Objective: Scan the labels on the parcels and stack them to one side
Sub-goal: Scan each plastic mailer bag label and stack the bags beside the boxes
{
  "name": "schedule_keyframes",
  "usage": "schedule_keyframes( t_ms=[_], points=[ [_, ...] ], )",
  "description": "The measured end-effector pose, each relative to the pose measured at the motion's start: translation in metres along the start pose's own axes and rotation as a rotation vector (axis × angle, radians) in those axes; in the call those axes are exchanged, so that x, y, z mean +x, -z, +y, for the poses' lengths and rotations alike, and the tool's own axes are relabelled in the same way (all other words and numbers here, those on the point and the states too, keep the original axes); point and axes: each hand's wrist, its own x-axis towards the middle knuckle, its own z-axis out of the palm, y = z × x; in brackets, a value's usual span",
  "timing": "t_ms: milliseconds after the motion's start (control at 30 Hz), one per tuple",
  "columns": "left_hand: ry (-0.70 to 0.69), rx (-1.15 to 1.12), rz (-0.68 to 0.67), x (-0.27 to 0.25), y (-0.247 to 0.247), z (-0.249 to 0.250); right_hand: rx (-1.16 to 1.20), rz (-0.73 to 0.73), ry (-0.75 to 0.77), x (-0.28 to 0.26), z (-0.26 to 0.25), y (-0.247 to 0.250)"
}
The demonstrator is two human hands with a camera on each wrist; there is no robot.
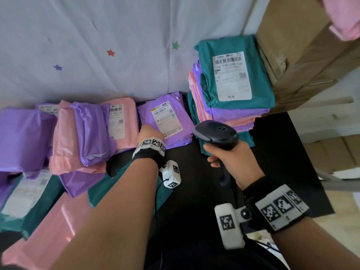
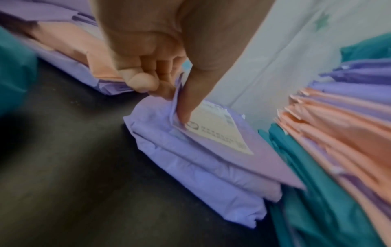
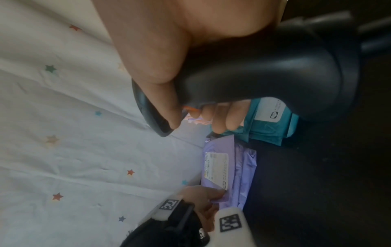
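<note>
A purple parcel (image 1: pixel 165 121) with a white label (image 1: pixel 166 118) lies face up on the black table (image 1: pixel 276 151). My left hand (image 1: pixel 150 133) pinches its near left edge, thumb on top by the label (image 2: pixel 213 127), fingers (image 2: pixel 143 80) curled beneath the parcel (image 2: pixel 211 175). My right hand (image 1: pixel 231 162) grips a black barcode scanner (image 1: pixel 216 133), whose head points toward the purple parcel (image 3: pixel 230 173). At the right stands a stack of parcels (image 1: pixel 229 106) topped by a teal one (image 1: pixel 233 73), label up.
Several purple, pink and teal parcels (image 1: pixel 81 133) lie piled at the left and front left. A white sheet with coloured stars (image 1: pixel 109 53) hangs behind the table. Cardboard boxes (image 1: pixel 303 55) stand at the far right, close against the stack.
</note>
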Motion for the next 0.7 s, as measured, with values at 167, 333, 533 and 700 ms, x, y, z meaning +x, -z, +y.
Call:
schedule_keyframes(
  t_ms=[167,333,533,700],
  points=[
    [0.076,-0.205,0.070,-0.019,0.027,-0.001,-0.008,-0.024,0.044,-0.008,0.000,-0.001],
    [0.014,-0.499,0.081,-0.051,0.044,-0.011,-0.034,-0.053,0.092,-0.018,0.000,-0.010],
    [-0.080,-0.868,0.079,-0.091,0.078,-0.022,-0.128,-0.006,0.227,-0.022,-0.008,-0.025],
    [-0.177,-1.079,-0.075,-0.114,0.106,-0.023,-0.033,0.052,0.283,-0.022,-0.027,-0.041]
  ],
)
